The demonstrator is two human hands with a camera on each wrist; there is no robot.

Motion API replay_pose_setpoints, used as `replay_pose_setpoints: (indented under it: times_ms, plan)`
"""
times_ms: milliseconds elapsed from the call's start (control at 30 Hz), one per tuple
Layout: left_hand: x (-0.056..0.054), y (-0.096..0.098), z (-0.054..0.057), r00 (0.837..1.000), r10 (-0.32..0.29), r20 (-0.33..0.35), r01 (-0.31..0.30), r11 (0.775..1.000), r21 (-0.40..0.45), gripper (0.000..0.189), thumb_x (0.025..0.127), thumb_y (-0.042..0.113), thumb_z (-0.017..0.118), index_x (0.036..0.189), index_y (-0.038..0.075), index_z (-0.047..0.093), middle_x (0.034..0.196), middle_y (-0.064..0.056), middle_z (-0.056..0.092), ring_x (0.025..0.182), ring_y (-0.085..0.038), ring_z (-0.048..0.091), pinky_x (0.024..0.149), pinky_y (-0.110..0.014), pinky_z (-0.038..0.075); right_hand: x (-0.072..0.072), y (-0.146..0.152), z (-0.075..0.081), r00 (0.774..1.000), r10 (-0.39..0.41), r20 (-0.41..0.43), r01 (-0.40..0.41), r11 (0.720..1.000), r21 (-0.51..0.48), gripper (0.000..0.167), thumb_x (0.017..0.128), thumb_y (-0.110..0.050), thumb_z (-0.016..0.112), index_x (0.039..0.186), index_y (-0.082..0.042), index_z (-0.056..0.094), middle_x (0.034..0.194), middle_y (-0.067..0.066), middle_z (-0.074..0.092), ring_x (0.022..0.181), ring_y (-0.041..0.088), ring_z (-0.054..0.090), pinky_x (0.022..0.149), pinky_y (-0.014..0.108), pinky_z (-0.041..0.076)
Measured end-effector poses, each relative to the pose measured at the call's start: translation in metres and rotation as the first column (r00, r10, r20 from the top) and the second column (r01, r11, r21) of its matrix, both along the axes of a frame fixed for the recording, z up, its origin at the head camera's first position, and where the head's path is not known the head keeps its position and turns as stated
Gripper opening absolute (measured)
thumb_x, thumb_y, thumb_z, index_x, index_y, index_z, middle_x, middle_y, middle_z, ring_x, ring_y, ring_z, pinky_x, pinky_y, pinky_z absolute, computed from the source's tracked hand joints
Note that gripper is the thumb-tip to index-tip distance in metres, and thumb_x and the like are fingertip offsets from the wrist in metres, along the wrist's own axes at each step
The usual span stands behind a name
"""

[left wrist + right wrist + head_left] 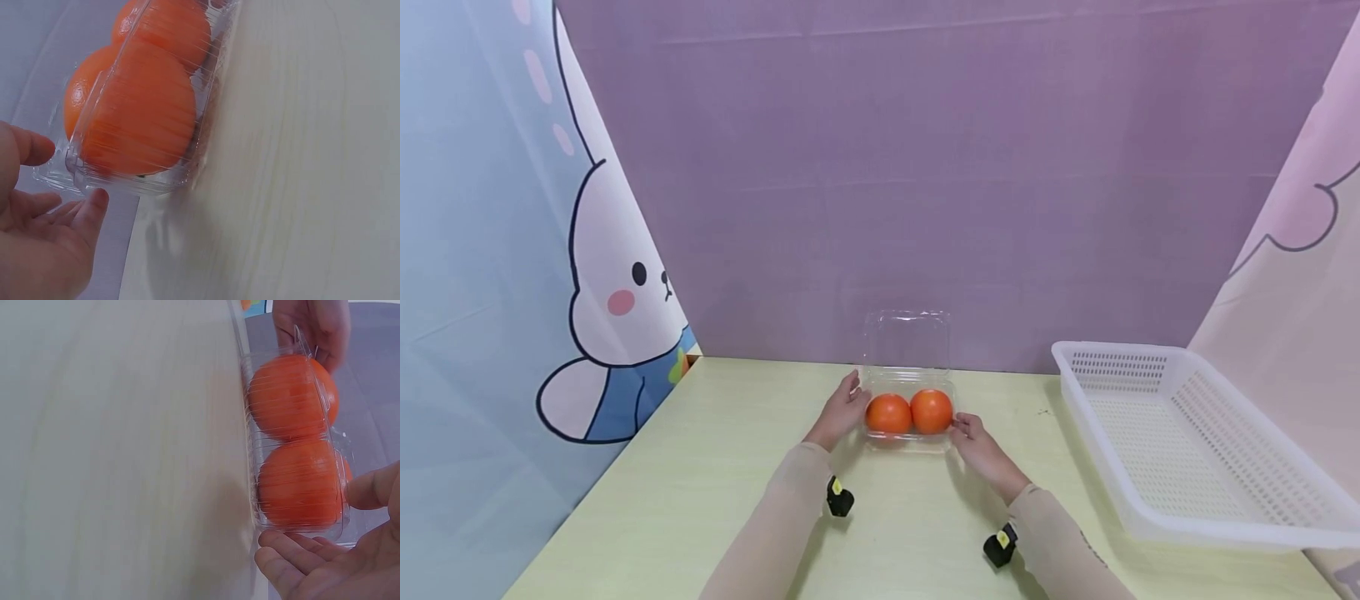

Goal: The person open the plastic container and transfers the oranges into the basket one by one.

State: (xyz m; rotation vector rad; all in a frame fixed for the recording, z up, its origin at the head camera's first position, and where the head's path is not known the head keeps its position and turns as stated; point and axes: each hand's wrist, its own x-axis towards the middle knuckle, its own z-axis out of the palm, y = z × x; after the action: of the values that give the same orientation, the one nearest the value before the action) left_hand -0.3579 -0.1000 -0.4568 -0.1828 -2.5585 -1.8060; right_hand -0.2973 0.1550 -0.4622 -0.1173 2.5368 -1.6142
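Two round oranges sit side by side in a clear plastic clamshell box on the table. Its transparent lid stands raised at the back. My left hand is at the box's left end; in the left wrist view its thumb is by the rim and a fingertip touches the end wall. At the right end is my right hand. Its thumb lies over the rim, and its fairly straight fingers touch the end wall below. Neither hand's fingers are visibly curled round the box.
A white perforated plastic basket stands on the right side of the pale wooden table. A purple cloth hangs behind the table. On the left is a blue curtain with a cartoon rabbit.
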Motion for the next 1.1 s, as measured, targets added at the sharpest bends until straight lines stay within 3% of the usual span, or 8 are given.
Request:
replay_pose_setpoints:
  times_ms: [233,533,1100]
  plan:
    - [0.009,0.001,-0.005,1.000,0.007,0.014,-0.006,0.998,-0.054,0.051,0.106,0.017,0.045,0.151,-0.007,0.035,0.145,-0.025,0.048,0.134,-0.040,0.046,0.112,-0.050,0.035,0.003,0.001,0.003,1.000,0.010,-0.007,-0.010,1.000,0.001,0.057,0.108,-0.023,0.039,0.149,0.012,0.021,0.152,0.034,0.031,0.141,0.046,0.030,0.115,0.057,0.025]
    - [0.017,-0.001,-0.008,0.998,-0.017,0.061,0.020,0.999,-0.047,0.053,0.107,0.016,0.041,0.154,-0.004,0.029,0.149,-0.024,0.045,0.136,-0.038,0.044,0.111,-0.051,0.036,0.005,0.003,0.004,1.000,0.028,0.003,-0.028,1.000,-0.007,0.061,0.108,-0.025,0.040,0.151,0.011,0.018,0.152,0.034,0.031,0.140,0.047,0.033,0.114,0.058,0.027]
    - [0.029,-0.002,-0.011,0.998,-0.048,0.047,0.050,0.998,-0.041,0.053,0.108,0.016,0.043,0.155,-0.003,0.028,0.148,-0.024,0.045,0.133,-0.039,0.047,0.109,-0.051,0.040,0.016,0.007,0.006,0.999,0.045,-0.002,-0.045,0.999,0.010,0.064,0.107,-0.029,0.043,0.152,0.009,0.020,0.151,0.032,0.035,0.138,0.047,0.036,0.112,0.062,0.029]
